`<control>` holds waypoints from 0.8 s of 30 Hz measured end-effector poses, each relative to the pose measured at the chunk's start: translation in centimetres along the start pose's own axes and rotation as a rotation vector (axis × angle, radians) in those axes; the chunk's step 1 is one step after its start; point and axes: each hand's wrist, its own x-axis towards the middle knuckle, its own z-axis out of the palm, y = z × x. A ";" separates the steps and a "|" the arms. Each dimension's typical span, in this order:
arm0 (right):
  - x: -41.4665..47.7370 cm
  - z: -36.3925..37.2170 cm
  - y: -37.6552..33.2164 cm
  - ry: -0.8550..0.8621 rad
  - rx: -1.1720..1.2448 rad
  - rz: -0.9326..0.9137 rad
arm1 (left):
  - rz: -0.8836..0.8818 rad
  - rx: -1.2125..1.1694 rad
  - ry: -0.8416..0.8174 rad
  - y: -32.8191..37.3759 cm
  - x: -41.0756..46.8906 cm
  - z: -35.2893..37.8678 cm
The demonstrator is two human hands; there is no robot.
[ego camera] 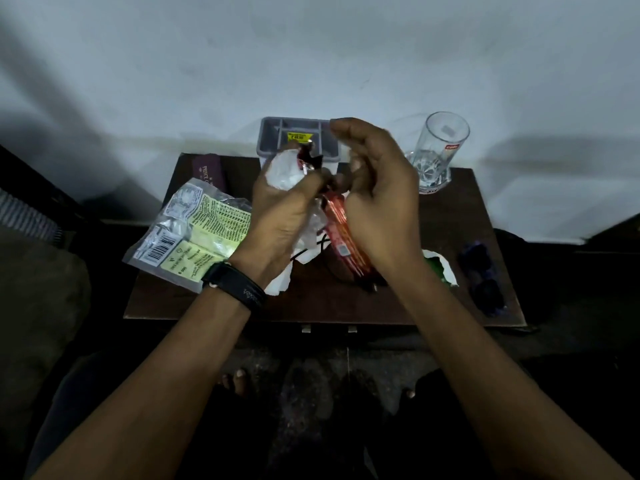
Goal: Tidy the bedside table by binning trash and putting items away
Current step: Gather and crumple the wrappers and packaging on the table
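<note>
Both hands are raised over the dark brown bedside table. My left hand grips a bunch of crumpled white wrappers with a bit of red and black wrapper on top. My right hand is next to it, fingers curled. An orange-red snack wrapper hangs between the two hands; which hand holds it is unclear. A clear plastic packet with a green label lies on the table's left side.
A grey divided organiser box stands at the back against the wall. An empty drinking glass stands at the back right. Also on the table: a purple case, white torn paper with green, a dark blue object, a black cable.
</note>
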 end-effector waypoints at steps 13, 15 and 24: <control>-4.8 -2.2 0.4 0.019 0.222 0.476 | 0.125 0.285 0.031 0.6 1.0 -1.3; -3.5 -2.0 0.6 0.009 0.136 0.383 | 0.080 0.391 -0.124 0.0 0.5 -0.7; -2.5 -1.0 2.5 0.117 0.187 0.412 | -0.037 0.434 -0.316 -0.1 -0.2 -1.5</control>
